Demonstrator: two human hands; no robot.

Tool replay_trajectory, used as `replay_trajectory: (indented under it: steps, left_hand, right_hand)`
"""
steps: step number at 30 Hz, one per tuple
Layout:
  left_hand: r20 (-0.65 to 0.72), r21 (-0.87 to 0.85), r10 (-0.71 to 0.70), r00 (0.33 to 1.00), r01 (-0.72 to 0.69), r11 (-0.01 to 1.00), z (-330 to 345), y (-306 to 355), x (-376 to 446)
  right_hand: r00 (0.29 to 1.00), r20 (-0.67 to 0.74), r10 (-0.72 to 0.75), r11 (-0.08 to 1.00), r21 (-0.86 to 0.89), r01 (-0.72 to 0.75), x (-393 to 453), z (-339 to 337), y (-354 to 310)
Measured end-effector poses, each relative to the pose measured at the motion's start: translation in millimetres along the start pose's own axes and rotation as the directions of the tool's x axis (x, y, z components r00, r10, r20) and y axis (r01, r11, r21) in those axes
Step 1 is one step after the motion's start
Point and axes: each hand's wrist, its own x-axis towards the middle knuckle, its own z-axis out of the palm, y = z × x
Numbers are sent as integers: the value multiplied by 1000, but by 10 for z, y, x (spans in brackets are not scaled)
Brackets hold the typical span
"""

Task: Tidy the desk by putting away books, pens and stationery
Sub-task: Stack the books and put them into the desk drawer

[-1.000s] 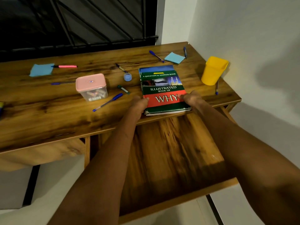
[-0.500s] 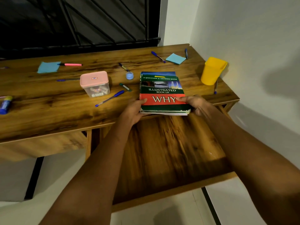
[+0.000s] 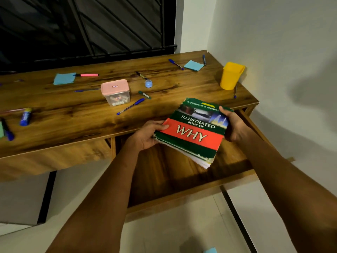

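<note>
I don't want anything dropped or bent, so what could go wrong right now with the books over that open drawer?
The book stack is tilted, held only at its edges by the left hand and right hand; loose lower pages could slide out. Lowered at this angle, its near corner might catch the open drawer front.

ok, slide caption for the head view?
Both hands, left hand and right hand, hold the stack of books tilted over the open drawer.

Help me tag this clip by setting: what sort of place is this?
Probably a home study corner: a wooden desk with an open drawer set against a barred window, strewn with pens and sticky notes, plus a yellow pen cup.
</note>
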Motion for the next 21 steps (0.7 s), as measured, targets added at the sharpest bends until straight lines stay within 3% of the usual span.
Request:
replay_trajectory:
  steps: [6,15,21]
  left_hand:
    - [108,196,-170,980,146,970,98,-46,-215]
    - [137,257,-327,935,285,923,96,83,-492]
    - [110,235,-332,937,301,924,-38,-174,-435]
  right_hand:
    - [976,-187,111,982,-132,-137,-217,-348,306]
    - [965,-176,192,923,-301,-239,-604,-557,110]
    - [962,-173,209,934,-257,-249,-457,-386,388]
